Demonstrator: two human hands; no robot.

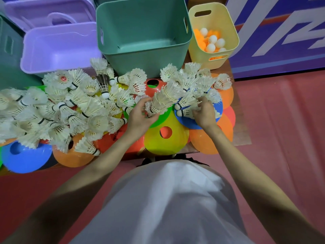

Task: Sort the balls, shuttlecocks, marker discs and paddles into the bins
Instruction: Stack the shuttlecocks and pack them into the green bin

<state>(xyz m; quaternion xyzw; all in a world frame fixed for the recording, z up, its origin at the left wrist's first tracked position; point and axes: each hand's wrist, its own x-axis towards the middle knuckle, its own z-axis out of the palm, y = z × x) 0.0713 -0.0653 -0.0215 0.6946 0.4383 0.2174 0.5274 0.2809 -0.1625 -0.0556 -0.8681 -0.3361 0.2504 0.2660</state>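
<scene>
Several white feather shuttlecocks (73,106) lie heaped across the table over coloured marker discs. My left hand (140,115) grips a bunch of shuttlecocks (164,98) by their cork ends, feathers pointing up and right. My right hand (204,113) pinches the feathers of shuttlecocks (186,104) lying on a blue disc (191,123). A yellow disc (165,138) with a round hole lies just below both hands. The green bin (144,50) behind the pile holds nothing visible. The yellow bin (213,36) at the back right holds white and orange balls (212,41).
Two purple bins (58,50) stand at the back left, with a dark green bin's wall (8,50) at the far left edge. Orange discs (205,140) overhang the table's right front; a blue disc (24,157) and an orange one (73,155) overhang the left front. Red floor surrounds the table.
</scene>
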